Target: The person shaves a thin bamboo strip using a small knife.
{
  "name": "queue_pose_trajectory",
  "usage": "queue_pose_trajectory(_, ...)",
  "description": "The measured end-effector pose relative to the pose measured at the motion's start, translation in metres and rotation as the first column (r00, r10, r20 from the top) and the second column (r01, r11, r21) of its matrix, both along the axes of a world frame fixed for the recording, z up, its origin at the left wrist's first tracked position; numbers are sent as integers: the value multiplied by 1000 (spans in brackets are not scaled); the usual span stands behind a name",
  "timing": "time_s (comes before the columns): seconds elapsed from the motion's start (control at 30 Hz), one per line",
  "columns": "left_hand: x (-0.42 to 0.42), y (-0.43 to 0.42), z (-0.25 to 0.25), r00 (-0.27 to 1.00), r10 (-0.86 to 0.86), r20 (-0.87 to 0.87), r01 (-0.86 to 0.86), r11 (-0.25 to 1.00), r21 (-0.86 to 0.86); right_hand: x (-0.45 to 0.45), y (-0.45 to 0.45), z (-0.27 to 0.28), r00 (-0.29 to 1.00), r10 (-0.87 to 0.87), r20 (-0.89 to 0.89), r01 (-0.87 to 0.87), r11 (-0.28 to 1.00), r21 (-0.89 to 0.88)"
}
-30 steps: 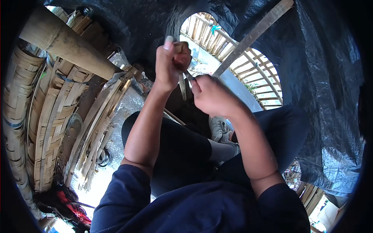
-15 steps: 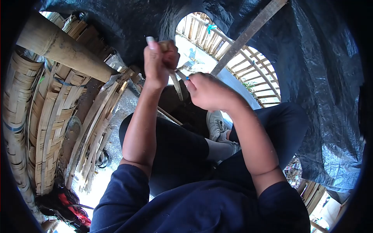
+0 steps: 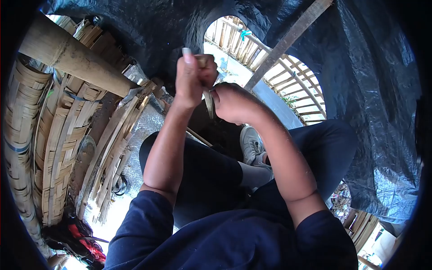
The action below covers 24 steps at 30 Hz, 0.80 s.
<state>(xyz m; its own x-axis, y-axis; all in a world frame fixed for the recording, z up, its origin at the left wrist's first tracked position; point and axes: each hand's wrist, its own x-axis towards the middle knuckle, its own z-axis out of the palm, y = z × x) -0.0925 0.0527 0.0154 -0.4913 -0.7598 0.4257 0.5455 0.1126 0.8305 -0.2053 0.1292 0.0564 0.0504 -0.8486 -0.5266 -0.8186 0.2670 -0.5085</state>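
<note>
My left hand (image 3: 195, 81) is raised in front of me, its fingers closed round a pale strip (image 3: 209, 104) whose end hangs down below the fist. The thumb sticks up. Close beside it on the right, my right hand (image 3: 231, 103) is closed on a small tool, mostly hidden; only a bit of dark metal shows between the hands. The two hands nearly touch. Below them are a white shoe (image 3: 251, 145) and my crossed legs in dark trousers.
At the left stand woven bamboo rolls (image 3: 63, 157), a thick bamboo pole (image 3: 76, 58) and split strips (image 3: 112, 148). Black plastic sheeting (image 3: 373, 112) hangs at the right. A wooden slat (image 3: 290, 42) slants behind my hands, before a bamboo fence (image 3: 292, 83).
The blade that showed between my hands half a second ago is now mostly hidden. My left hand has shifted right and my right hand slightly left, bringing them closer together.
</note>
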Motion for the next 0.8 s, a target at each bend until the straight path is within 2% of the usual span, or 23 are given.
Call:
queue_pose_trajectory(0.07,7,-8,-4,999,-21,-38,22,999,43,-6,6,-11,999,37,3,-36,983,-179)
queue_pose_trajectory(0.1,10,-15,-8,996,-35,-85,42,996,84,-3,8,26,999,-28,35,27,999,27)
queue_pose_trajectory(0.13,9,-12,-6,996,-35,-83,42,995,88,-5,8,31,997,-43,61,39,997,59)
queue_pose_trajectory(0.2,4,0,2,999,-21,34,21,1000,-6,-4,0,12,999,21,49,-23,998,50)
queue_pose_trajectory(0.27,2,4,6,996,-83,34,85,995,-58,1,-8,-1,999,42,19,-43,997,59)
queue_pose_trajectory(0.33,3,0,5,987,-142,-69,148,986,78,1,-7,9,998,62,-12,-61,996,62)
queue_pose_trajectory(0.37,2,0,5,976,-160,-149,192,952,238,-5,-2,18,994,99,-37,-96,992,85)
queue_pose_trajectory(0.4,2,1,7,976,-158,-149,190,952,238,-9,3,25,988,140,-60,-133,985,114)
queue_pose_trajectory(0.43,2,4,9,980,-124,-156,156,964,216,-13,6,16,998,57,-16,-55,996,72)
queue_pose_trajectory(0.47,1,6,10,982,-90,-164,122,974,193,-13,6,14,998,59,-16,-57,995,76)
queue_pose_trajectory(0.5,1,8,11,990,-86,-110,89,996,23,-11,5,13,998,-31,51,28,998,62)
queue_pose_trajectory(0.53,4,9,16,996,-89,-24,87,994,-60,-9,3,14,986,-118,121,113,992,49)
queue_pose_trajectory(0.6,6,5,16,995,-99,-1,99,993,-68,-8,5,15,968,-190,166,182,981,61)
queue_pose_trajectory(0.7,9,-3,8,994,-95,56,99,992,-74,-13,11,-1,953,-273,133,265,961,75)
queue_pose_trajectory(0.77,11,-6,8,996,-80,45,84,993,-82,-18,16,-13,980,-191,52,196,973,-119)
queue_pose_trajectory(0.8,12,-6,8,997,-62,35,65,994,-90,-20,19,-13,980,-191,53,196,973,-119)
